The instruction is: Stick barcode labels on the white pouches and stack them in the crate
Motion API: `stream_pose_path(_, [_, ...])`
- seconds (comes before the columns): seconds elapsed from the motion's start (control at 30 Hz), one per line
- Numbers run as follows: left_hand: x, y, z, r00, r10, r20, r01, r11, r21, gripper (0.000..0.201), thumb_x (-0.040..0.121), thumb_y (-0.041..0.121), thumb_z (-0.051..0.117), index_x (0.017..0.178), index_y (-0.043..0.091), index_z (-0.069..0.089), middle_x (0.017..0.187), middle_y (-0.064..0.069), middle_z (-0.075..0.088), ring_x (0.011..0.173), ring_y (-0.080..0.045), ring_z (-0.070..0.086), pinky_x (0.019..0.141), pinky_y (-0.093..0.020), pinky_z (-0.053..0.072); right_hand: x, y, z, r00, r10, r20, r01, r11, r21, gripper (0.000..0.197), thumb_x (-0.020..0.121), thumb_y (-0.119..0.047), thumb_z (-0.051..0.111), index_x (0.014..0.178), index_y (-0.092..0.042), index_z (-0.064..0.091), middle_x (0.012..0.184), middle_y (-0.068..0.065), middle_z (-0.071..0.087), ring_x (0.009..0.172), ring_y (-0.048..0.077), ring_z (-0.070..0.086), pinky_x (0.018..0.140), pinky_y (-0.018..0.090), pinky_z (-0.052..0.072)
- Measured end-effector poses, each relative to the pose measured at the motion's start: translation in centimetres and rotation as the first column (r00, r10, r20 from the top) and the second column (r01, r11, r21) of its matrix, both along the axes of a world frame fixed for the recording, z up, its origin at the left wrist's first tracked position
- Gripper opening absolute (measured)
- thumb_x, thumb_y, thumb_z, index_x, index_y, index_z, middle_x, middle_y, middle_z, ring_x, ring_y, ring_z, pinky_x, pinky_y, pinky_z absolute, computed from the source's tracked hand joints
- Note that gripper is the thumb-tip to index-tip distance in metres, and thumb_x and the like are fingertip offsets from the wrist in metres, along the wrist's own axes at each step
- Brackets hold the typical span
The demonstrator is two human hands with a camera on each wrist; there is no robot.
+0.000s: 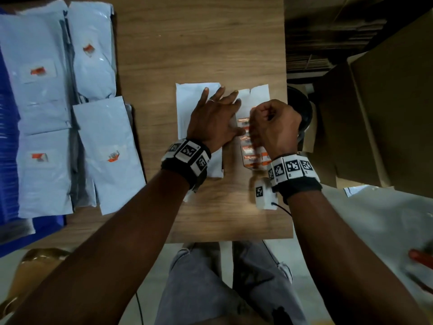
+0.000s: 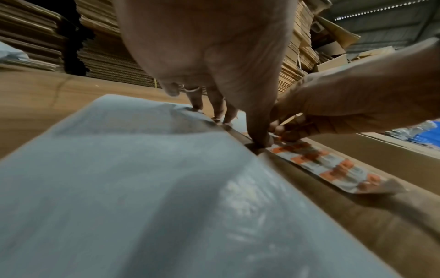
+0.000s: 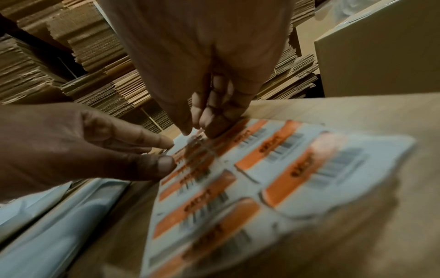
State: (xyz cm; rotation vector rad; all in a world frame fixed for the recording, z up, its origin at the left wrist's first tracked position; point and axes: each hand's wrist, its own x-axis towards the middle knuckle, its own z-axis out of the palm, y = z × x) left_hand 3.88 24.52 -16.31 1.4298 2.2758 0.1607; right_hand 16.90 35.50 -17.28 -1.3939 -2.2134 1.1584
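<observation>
While the label sheet [image 3: 250,188] lies under both hands' fingertips, the right hand [image 1: 271,127] pinches one label loose, the left hand [image 1: 215,118] pressing flat across sheet and unlabelled pouch [image 1: 192,106] (several labelled pouches [image 1: 44,95] already stacked).

Three views: one overhead, two low and close.
The head view looks steeply down on the table [image 1: 210,43]; each wrist view sits just above it, facing forward past the fingers toward stacked cardboard [image 2: 114,62]. All share the label sheet [image 3: 262,178].
</observation>
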Motion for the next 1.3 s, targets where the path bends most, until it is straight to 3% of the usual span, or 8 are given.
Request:
stream_pose_path(0.17, [0.1,-0.2,-0.5,1.0,-0.005,-0.002,0.005,1.0,0.023,0.074,0.091,0.058,0.062,0.15,0.019,0.043,0.164,0.001,0.029,0.155,-0.026,0.016,0.125,-0.047,0.002,-1.0,-0.1,-0.1,0.994,-0.061,0.089,0.06,0.998,0.008,0.02,0.078,-0.041,0.075,0.079,-0.021,0.073,0.069,-0.009,0.067,0.067,0.007,0.066,0.074,0.035,0.059])
stream_pose_path(0.53, [-0.1,-0.7,-1.2,1.0,-0.002,0.012,0.002,0.998,0.063,0.073,0.091,0.059,0.06,0.151,0.02,0.043,0.164,0.003,0.029,0.154,-0.024,0.018,0.125,-0.048,0.004,-1.2,-0.5,0.5,0.99,-0.035,0.135,0.023,0.996,0.086,0.019,0.084,-0.03,0.065,0.072,-0.017,0.073,0.065,-0.006,0.069,0.064,0.009,0.066,0.072,0.03,0.057])
stream_pose_path(0.83, [0.0,-0.8,-1.1,1.0,0.003,0.019,-0.004,0.998,0.067,0.072,0.093,0.059,0.056,0.152,0.02,0.042,0.165,0.004,0.027,0.154,-0.022,0.017,0.126,-0.047,0.002,-1.3,-0.3,0.2,0.978,0.082,0.194,-0.104,0.989,0.106,0.026,0.094,-0.025,0.051,0.087,-0.005,0.067,0.087,0.01,0.071,0.082,0.025,0.067,0.078,0.046,0.055])
stream_pose_path(1.03, [0.1,-0.7,-1.2,0.999,-0.012,-0.04,0.013,0.999,0.037,0.073,0.093,0.061,0.057,0.153,0.022,0.04,0.165,0.005,0.027,0.155,-0.021,0.017,0.125,-0.05,-0.003,-0.5,0.5,0.5,0.979,0.119,0.163,-0.129,0.99,0.05,0.021,0.098,-0.024,0.054,0.095,-0.007,0.064,0.088,0.007,0.072,0.082,0.021,0.069,0.077,0.037,0.057])
stream_pose_path(1.3, [0.0,-0.7,-1.1,0.998,-0.014,-0.063,0.017,0.999,0.042,0.072,0.093,0.06,0.057,0.151,0.021,0.043,0.164,0.004,0.029,0.154,-0.022,0.019,0.124,-0.05,-0.004,-0.6,0.0,0.5,0.983,0.129,0.133,-0.135,0.99,0.038,0.026,0.088,-0.038,0.063,0.085,-0.013,0.07,0.076,-0.001,0.072,0.069,0.014,0.07,0.074,0.038,0.06])
